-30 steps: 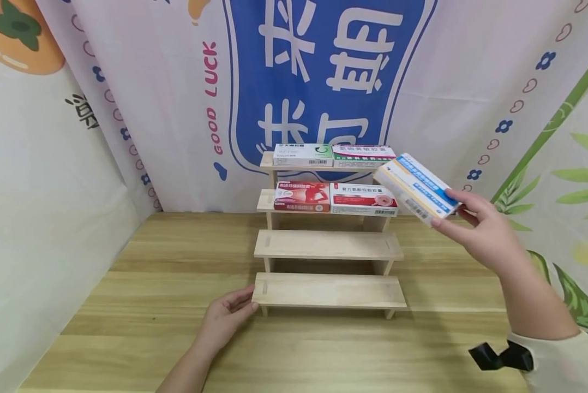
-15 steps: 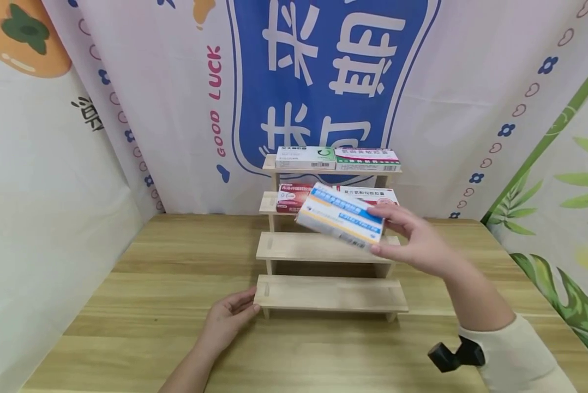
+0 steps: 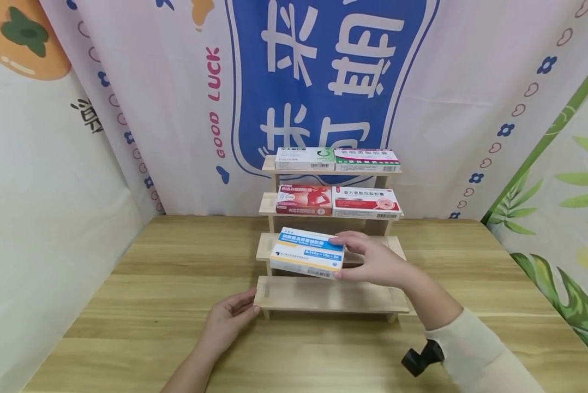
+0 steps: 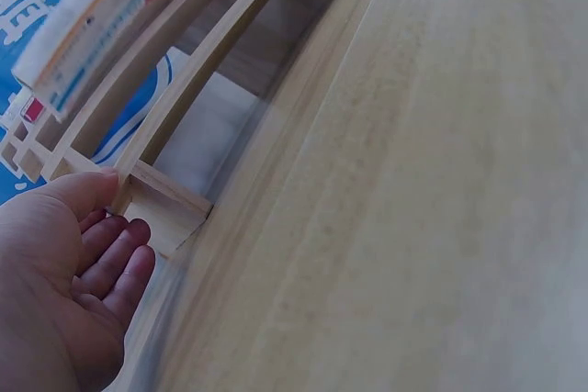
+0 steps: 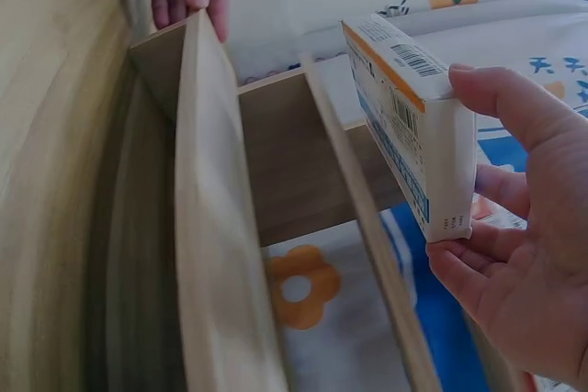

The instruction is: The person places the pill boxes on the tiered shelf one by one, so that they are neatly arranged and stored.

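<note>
My right hand (image 3: 374,261) grips the right end of a white, blue and yellow medicine box (image 3: 307,252). The box is held slightly tilted in front of the third tier down of a wooden step shelf (image 3: 330,292). Seen from the right wrist, the box (image 5: 404,121) is apart from the shelf boards, thumb on one side and fingers on the other. My left hand (image 3: 229,321) holds the left end of the lowest tier; in the left wrist view its thumb lies against the board's end, with the fingers curled close by.
On the top tier lie a white-green medicine box (image 3: 305,159) and a white-pink-green one (image 3: 366,160). A red box (image 3: 304,200) and a white-red box (image 3: 366,202) share the second tier. A printed cloth (image 3: 176,109) hangs behind the wood-grain table (image 3: 151,305).
My right hand has carried the medicine box left and down, from right of the shelf to the third tier, turning it more level. The left hand stays in place.
</note>
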A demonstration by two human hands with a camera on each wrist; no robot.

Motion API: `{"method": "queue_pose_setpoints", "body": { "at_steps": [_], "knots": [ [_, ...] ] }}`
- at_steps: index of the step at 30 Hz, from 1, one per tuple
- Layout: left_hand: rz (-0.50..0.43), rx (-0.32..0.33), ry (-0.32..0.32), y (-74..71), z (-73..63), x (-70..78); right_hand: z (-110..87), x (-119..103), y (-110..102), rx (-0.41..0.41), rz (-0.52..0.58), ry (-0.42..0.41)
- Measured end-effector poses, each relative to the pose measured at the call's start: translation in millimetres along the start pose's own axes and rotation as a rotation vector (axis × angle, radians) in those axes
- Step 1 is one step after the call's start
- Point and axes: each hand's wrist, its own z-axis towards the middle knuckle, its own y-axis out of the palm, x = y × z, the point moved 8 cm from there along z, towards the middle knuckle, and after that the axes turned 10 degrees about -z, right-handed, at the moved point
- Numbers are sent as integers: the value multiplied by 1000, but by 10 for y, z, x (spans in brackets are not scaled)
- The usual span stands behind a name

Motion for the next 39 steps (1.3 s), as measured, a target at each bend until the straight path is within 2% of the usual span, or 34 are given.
{"method": "queue_pose_setpoints", "body": {
  "at_steps": [10, 18, 28, 39],
  "knots": [
    [7, -2, 11, 14, -6, 15, 121, 119, 127, 8, -60, 24],
    [5, -3, 14, 12, -2, 22, 113, 157, 105, 97, -98, 64],
    [1, 4, 12, 3, -1, 24, 84, 125, 98, 212, -135, 59],
    [9, 2, 6, -1, 1, 28, 107, 140, 113, 227, -136, 23]
  ]
}}
